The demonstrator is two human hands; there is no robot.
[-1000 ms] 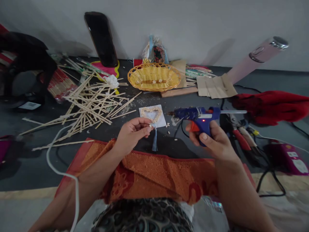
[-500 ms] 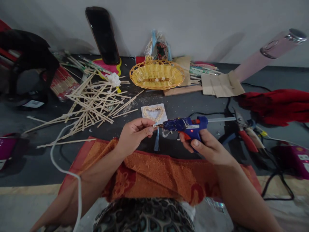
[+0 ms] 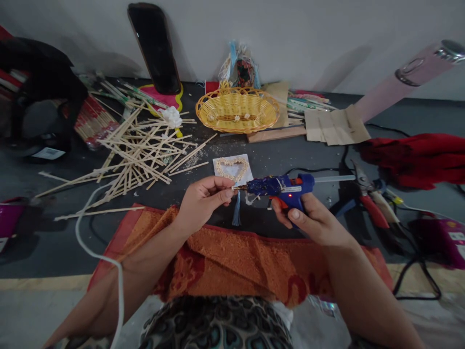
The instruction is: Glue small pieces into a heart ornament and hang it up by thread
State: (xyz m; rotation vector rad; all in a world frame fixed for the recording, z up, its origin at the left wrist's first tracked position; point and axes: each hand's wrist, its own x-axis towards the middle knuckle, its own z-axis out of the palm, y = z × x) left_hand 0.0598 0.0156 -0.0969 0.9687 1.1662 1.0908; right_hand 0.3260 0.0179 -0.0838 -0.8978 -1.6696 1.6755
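My right hand (image 3: pixel 314 218) is wrapped round the handle of a blue hot glue gun (image 3: pixel 276 188), which has a small red light on and a clear glue stick out of its back. Its nozzle points left and meets the fingertips of my left hand (image 3: pixel 207 198). Those fingers are pinched on something small, mostly hidden, that I cannot make out. Just beyond the fingertips, a heart-shaped beige outline (image 3: pixel 221 167) lies on a white square of paper (image 3: pixel 247 162). A blue tassel (image 3: pixel 237 211) hangs or lies just below the nozzle.
Many thin wooden sticks (image 3: pixel 127 155) are piled at left. A yellow woven basket (image 3: pixel 238 109) stands behind the heart. Pliers (image 3: pixel 374 206), a red cloth (image 3: pixel 417 157) and a pink flask (image 3: pixel 392 92) are at right. An orange towel (image 3: pixel 247 266) covers the front edge. A white cable (image 3: pixel 98 254) crosses my left forearm.
Hardly anything differs. The view has shifted very slightly; both hands keep their hold, with the nozzle still at my left fingertips.
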